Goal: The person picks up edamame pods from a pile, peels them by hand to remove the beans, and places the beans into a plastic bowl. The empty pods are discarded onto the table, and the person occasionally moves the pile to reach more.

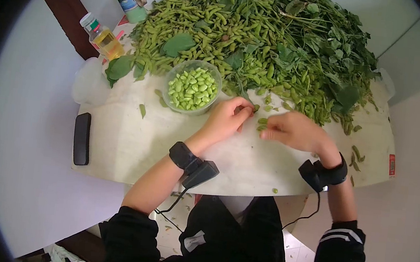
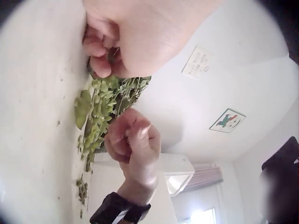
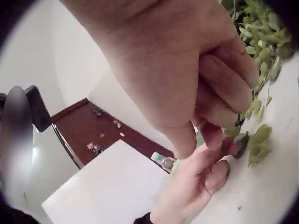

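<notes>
My left hand (image 1: 228,117) rests low over the table with curled fingers, pinching a green soybean pod (image 1: 256,108) at the fingertips. Facing it from the right, my right hand (image 1: 294,131) has its fingers curled in, and nothing shows between thumb and forefinger in the left wrist view. Loose pods (image 1: 262,124) lie on the table between the two hands; one pod (image 3: 259,145) is close below the right fingers in the right wrist view. Just left of my left hand stands a clear round tub (image 1: 166,83) holding many shelled green beans (image 1: 193,89).
A large heap of soybean pods (image 1: 211,26) covers the far side, with leafy stalks (image 1: 326,46) at its right. A green flask (image 1: 129,1) and an oil bottle (image 1: 104,40) stand back left. A black phone (image 1: 82,139) lies at the left table edge.
</notes>
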{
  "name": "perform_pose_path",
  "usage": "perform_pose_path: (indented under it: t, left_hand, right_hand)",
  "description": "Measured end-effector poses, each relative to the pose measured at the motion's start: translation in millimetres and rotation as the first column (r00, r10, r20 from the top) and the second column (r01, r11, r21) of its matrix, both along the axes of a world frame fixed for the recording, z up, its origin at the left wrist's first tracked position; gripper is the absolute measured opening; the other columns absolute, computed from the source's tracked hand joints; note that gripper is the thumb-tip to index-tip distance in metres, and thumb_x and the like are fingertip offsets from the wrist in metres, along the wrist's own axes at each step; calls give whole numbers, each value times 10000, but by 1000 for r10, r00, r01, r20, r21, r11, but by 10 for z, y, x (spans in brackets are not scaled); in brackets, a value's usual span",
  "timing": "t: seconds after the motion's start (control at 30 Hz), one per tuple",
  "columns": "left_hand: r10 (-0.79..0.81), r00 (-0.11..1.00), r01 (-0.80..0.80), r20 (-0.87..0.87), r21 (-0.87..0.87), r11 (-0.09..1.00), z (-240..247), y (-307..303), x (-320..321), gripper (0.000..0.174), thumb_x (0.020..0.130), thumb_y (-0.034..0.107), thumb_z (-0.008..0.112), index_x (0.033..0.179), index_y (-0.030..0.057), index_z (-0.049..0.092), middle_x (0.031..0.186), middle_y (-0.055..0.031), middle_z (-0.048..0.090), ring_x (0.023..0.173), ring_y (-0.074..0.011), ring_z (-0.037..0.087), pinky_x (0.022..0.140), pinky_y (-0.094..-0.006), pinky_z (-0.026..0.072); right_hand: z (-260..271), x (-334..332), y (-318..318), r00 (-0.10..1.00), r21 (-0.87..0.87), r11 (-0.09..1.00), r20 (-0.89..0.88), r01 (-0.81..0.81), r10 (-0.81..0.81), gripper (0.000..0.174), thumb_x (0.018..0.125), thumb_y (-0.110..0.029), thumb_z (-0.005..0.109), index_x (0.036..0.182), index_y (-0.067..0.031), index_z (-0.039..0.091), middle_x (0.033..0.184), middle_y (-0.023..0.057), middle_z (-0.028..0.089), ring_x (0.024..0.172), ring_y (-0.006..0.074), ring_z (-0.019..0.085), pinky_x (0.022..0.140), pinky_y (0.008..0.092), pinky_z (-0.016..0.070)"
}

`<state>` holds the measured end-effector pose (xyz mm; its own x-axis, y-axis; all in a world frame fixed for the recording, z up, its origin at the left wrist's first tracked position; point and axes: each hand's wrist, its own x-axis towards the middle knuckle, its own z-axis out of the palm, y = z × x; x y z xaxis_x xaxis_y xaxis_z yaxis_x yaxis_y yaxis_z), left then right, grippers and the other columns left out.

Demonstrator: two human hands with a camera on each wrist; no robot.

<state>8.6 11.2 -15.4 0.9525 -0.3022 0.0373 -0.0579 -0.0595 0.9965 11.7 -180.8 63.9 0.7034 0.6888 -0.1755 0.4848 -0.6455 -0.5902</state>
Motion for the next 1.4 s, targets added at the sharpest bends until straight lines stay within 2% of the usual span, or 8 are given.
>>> perform_pose_path:
  t: [0.23,0.7,0.8,0.87,0.93,1.0,1.1,1.4]
  left_hand:
    - [-52,999,52,-7,12,999,28,41,10,162,849,123,470,919,-3,543,813,-39,571,503,-52,468,462,-189,391]
    - [-53,999,53,-1,9,999,-16,32,31,176,822,114,485,901,-33,543,794,-72,595,500,-86,509,468,-222,413]
    - [-34,999,34,-20,-7,999,12,28,16,172,822,113,487,891,-32,548,747,-65,592,496,-90,511,462,-230,411]
    - [-64,998,64,-3,82,995,17,30,19,174,848,135,482,925,-10,541,773,-35,575,518,-70,493,478,-210,409]
    - [-64,998,61,22,123,990,39,36,22,180,849,137,481,929,-13,540,751,-33,572,525,-76,502,474,-216,413]
    - [-57,998,58,-13,105,993,67,24,4,178,850,137,476,919,-14,538,741,-34,571,526,-79,507,468,-217,413]
    - [-75,997,74,11,64,995,21,36,14,175,851,137,470,912,-12,536,735,-34,572,521,-79,505,467,-218,414]
    - [-49,996,39,71,138,990,61,39,-8,121,802,76,462,825,-16,536,553,-60,534,467,-123,520,463,-271,393]
  right_hand:
    - [140,-471,8,899,-559,714,-156,-421,409,388,642,-423,647,668,-38,610,664,124,598,665,300,595,573,379,451]
    - [84,-397,24,865,-549,689,-138,-472,483,223,701,-233,503,662,-38,602,646,141,585,641,314,577,560,377,446]
    - [284,-124,40,926,-361,854,-193,-375,325,252,716,-225,459,609,-3,516,574,131,529,560,329,504,517,376,400]
    - [321,142,45,900,15,955,-332,-295,283,202,715,-179,457,609,-8,466,498,100,405,489,253,437,501,351,375]
    - [263,448,194,742,409,619,357,-670,567,225,747,-164,420,576,-18,421,478,47,334,435,149,363,437,288,322]
    - [618,495,288,860,370,928,-457,-49,227,247,775,-161,398,568,-31,428,472,15,349,414,72,319,394,232,258]
    - [701,650,643,809,405,910,-562,89,171,274,780,-189,383,567,-22,424,477,2,371,396,78,348,381,211,251]
    - [680,628,1538,990,31,995,-100,-94,97,246,747,-207,477,696,24,546,648,102,559,537,162,524,506,289,414]
